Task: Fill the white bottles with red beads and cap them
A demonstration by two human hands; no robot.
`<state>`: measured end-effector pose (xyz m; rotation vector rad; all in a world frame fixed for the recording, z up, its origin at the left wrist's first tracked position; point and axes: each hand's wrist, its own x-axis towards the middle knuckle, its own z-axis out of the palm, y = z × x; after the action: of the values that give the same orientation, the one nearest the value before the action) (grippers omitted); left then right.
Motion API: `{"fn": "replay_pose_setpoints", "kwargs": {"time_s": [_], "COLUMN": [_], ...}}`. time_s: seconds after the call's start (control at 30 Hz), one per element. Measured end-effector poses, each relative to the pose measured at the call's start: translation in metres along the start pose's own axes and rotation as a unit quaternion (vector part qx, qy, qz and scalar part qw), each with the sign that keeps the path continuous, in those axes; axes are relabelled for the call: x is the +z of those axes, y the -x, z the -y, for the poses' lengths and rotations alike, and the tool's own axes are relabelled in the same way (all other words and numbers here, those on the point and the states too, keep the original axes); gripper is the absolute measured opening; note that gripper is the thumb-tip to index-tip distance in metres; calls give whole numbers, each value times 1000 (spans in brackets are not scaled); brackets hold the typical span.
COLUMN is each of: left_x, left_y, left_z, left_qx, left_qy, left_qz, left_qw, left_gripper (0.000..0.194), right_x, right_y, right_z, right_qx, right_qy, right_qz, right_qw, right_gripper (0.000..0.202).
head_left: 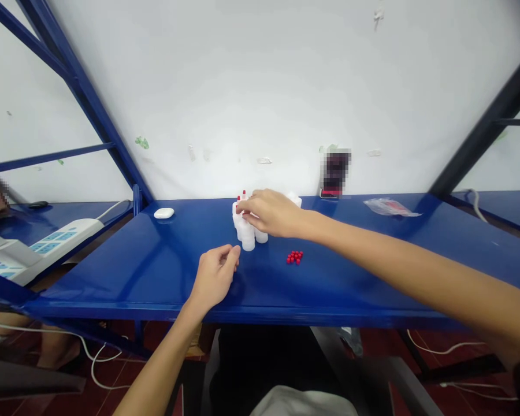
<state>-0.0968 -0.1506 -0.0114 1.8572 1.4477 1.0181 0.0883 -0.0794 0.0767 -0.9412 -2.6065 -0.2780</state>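
Observation:
Several white bottles (248,238) stand in a close group at the middle of the blue table, some with red tips on top. My right hand (271,212) is over the group, its fingers closed in a pinch at the top of one bottle, around a red tip (238,209). Its palm hides part of the bottles behind. My left hand (218,270) rests near the table in front and to the left of the bottles, fingers curled together; whether they hold anything is hidden. A small cluster of red caps (294,257) lies to the right of the bottles.
A white oval case (163,213) lies at the back left of the table (156,271). A clear plastic bag (391,207) is at the back right, and a blurred phone-like object (335,173) leans on the wall. A white power strip (47,248) sits at far left, near another person's hand.

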Motion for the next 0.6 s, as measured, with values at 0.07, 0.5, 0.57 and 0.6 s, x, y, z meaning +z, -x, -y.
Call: {"fn": "replay_pose_setpoints", "kwargs": {"time_s": [0.07,0.5,0.57,0.6], "left_x": [0,23,31,35], "left_y": [-1,7,4,2], "left_z": [-1,-22,-25,-26], "left_qx": [29,189,214,220], "left_qy": [-47,-186,-235,-258], "left_qz": [-15,116,121,123], "left_qw": [998,957,940,933], "left_gripper": [48,29,31,32], "right_x": [-6,38,53,57], "right_y": [2,71,72,70], "right_z": [-4,-134,-134,-134], "right_qx": [10,433,406,386], "right_qy": [-14,-219,-272,-279], "right_qz": [-16,-166,-165,-171], "right_qw": [1000,859,857,862], "right_gripper": [31,33,36,35]}}
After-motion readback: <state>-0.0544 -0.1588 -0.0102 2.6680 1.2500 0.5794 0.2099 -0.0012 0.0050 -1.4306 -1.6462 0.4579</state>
